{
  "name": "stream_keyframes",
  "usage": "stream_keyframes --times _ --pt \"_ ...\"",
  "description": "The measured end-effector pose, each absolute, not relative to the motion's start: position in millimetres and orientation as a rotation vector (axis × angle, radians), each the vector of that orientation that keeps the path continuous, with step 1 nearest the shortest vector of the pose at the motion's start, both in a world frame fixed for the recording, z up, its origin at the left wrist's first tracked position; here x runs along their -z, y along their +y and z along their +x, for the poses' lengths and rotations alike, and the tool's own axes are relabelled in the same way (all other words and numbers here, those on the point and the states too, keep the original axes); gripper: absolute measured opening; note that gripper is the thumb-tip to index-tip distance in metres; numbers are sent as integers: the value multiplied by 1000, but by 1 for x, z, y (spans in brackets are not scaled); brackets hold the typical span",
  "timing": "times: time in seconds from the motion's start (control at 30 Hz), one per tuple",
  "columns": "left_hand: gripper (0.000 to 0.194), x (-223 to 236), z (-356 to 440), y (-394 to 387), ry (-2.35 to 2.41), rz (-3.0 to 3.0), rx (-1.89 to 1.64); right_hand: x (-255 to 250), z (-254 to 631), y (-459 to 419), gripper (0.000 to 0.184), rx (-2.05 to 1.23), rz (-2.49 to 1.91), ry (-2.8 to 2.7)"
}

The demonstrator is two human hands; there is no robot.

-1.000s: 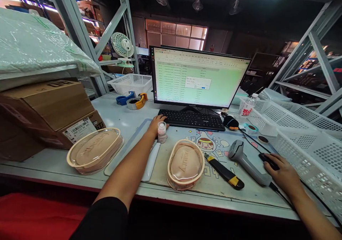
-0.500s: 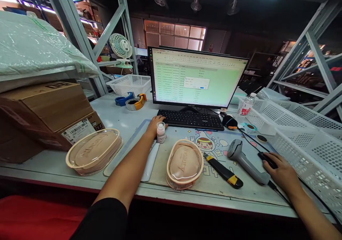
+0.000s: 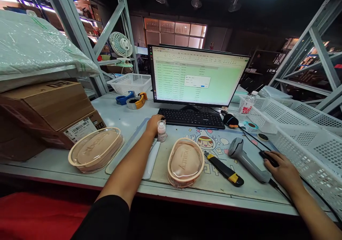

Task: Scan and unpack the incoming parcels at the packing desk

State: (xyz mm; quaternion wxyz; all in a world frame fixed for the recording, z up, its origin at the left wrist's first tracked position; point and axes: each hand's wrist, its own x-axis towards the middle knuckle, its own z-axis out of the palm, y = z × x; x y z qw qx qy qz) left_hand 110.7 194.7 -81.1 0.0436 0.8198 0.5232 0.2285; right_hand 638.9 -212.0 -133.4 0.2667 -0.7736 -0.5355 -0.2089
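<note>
My left hand rests at the left end of the black keyboard, its bent fingers partly hidden and holding nothing I can see. Close beside it stands a small clear-capped bottle, and a white tube lies by my forearm. Over at the right, my right hand is around a black computer mouse. Between my arms sits an oval, clear-wrapped cosmetic bag; a similar wrapped bag is left of my forearm. A black-and-yellow utility knife and a grey barcode scanner lie on the printed mat.
A monitor with a small dialog box stands behind the keyboard. Cardboard boxes fill the left side. Tape dispensers and a white basket are at the back left. White baskets and a bottle line the right.
My left hand's fingers have drawn back slightly at the keyboard's left end and look more bent. My right hand stays on the mouse. The view has shifted slightly.
</note>
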Motion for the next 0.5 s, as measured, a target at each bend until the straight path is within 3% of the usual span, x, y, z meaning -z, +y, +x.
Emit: stream_keyframes --times 0.5 --pt "39 77 110 191 1657 2476 -678 138 646 -214 58 573 -2159 -1398"
